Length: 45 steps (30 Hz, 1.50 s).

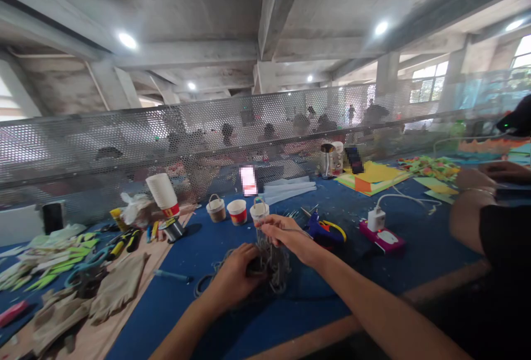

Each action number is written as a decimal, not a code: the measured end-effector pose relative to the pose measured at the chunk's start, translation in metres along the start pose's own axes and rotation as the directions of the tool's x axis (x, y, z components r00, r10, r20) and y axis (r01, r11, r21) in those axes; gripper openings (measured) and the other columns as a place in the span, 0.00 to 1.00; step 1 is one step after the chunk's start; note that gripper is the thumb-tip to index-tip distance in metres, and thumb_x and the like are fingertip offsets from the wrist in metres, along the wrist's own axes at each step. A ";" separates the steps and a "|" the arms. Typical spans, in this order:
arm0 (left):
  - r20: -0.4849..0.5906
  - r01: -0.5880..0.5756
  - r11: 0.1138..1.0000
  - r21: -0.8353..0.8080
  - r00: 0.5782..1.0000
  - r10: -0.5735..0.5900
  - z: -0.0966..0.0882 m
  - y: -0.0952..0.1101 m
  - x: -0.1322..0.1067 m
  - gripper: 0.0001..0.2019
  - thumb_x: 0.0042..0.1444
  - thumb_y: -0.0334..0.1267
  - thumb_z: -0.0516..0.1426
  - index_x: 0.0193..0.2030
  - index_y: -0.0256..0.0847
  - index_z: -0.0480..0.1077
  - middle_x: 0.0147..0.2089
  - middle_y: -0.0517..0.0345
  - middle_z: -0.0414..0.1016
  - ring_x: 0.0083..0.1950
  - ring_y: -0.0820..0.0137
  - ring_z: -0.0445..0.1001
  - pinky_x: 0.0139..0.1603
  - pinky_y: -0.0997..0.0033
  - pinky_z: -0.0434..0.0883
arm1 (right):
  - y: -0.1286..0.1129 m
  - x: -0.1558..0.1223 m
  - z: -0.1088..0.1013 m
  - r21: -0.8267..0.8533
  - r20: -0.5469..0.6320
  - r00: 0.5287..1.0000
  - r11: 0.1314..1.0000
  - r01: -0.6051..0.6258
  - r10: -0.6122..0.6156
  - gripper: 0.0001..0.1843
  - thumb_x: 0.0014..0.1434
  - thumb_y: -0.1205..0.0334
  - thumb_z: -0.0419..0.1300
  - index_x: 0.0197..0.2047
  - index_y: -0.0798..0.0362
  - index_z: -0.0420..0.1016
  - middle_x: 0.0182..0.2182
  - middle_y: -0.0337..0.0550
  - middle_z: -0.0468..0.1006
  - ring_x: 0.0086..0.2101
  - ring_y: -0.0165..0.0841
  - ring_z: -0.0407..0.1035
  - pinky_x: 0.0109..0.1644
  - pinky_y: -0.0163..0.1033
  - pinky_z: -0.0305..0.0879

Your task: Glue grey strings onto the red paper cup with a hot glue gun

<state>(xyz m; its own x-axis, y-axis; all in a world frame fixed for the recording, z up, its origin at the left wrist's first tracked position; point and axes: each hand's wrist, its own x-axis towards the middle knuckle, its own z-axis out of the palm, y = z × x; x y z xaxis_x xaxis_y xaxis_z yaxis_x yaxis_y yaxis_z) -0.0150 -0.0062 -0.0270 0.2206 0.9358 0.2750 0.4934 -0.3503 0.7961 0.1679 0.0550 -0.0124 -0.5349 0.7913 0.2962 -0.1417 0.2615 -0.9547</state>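
Note:
On the blue table cover (194, 316) lies a tangled bundle of grey cord (271, 263). My left hand (234, 274) is closed on the lower part of that bundle, pressing it to the table. Above the bundle, my right hand (286, 233) pinches a strand of the cord and holds it up, so the strands hang down from its fingers. A loop of the cord (203, 282) trails out to the left of my left hand. A small paper cup (259, 212) stands just behind my right hand.
Behind stand a red-and-white cup (237, 211), a small woven basket (216, 208), a tilted stack of cups (162, 194) and a blue glue gun (319, 229). Burlap pieces (116, 288) lie at left. Another person's arm (468, 210) rests at right. A perforated metal screen (124, 139) closes the back.

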 end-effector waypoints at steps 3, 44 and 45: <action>-0.050 0.080 0.990 -0.118 0.995 -0.086 -0.006 -0.003 0.002 0.08 0.48 0.42 0.64 0.25 0.41 0.73 0.26 0.60 0.71 0.32 0.64 0.70 0.37 0.69 0.66 | 0.004 0.001 -0.002 -0.229 -0.129 0.991 0.973 -0.011 -0.019 0.22 0.60 0.48 0.59 0.51 0.53 0.69 0.22 0.32 0.68 0.23 0.28 0.61 0.29 0.34 0.55; -0.120 0.115 0.941 -0.319 0.980 -0.160 -0.025 -0.009 0.008 0.13 0.54 0.49 0.60 0.33 0.39 0.73 0.28 0.61 0.74 0.28 0.71 0.70 0.30 0.75 0.66 | 0.016 -0.004 0.001 -0.500 -0.031 0.997 0.865 0.048 -0.073 0.18 0.51 0.51 0.67 0.43 0.51 0.76 0.25 0.35 0.73 0.27 0.30 0.65 0.32 0.33 0.57; -0.113 0.123 0.926 -0.357 0.978 -0.173 -0.026 -0.008 0.007 0.14 0.53 0.49 0.61 0.34 0.39 0.72 0.28 0.61 0.74 0.28 0.71 0.71 0.30 0.75 0.66 | 0.018 -0.005 0.002 -0.474 0.006 0.999 0.879 0.047 -0.050 0.18 0.48 0.52 0.69 0.41 0.51 0.78 0.26 0.36 0.74 0.27 0.31 0.65 0.31 0.33 0.56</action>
<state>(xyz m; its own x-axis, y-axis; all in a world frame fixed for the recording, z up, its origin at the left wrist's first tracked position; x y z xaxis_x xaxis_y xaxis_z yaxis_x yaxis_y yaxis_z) -0.0387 0.0045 -0.0171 0.0353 0.9807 0.1922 0.1839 -0.1954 0.9633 0.1660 0.0544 -0.0307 -0.5325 0.7737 0.3433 0.2455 0.5294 -0.8121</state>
